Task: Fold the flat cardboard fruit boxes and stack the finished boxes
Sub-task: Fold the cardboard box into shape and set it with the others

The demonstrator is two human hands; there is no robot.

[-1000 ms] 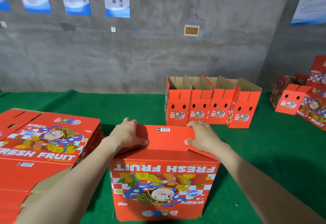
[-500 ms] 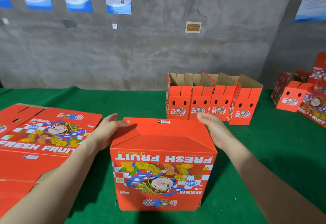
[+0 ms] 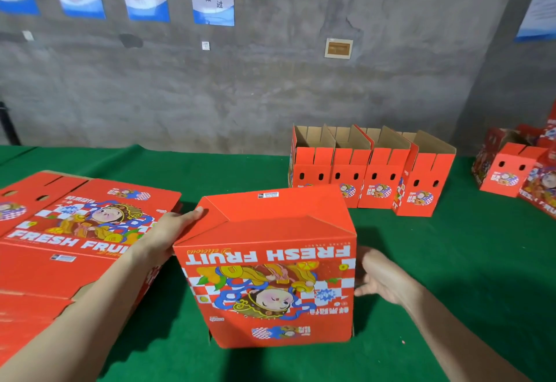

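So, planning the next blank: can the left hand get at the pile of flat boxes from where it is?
Probably yes. The left hand rests against the left side of the folded box, right beside the flat pile, with nothing between them.

The folded box [image 3: 267, 264] stands upside down at the middle of the worktop [image 3: 451, 276], nearer the front edge. Its red bottom flaps are closed on top and the "FRESH FRUIT" print on the near face is inverted. A stack of flat boxes [image 3: 75, 231] lies at the left edge, printed side up. Four finished boxes [image 3: 370, 180] stand in a touching row by the back edge, tops open. More red boxes [image 3: 517, 177] crowd the right edge.
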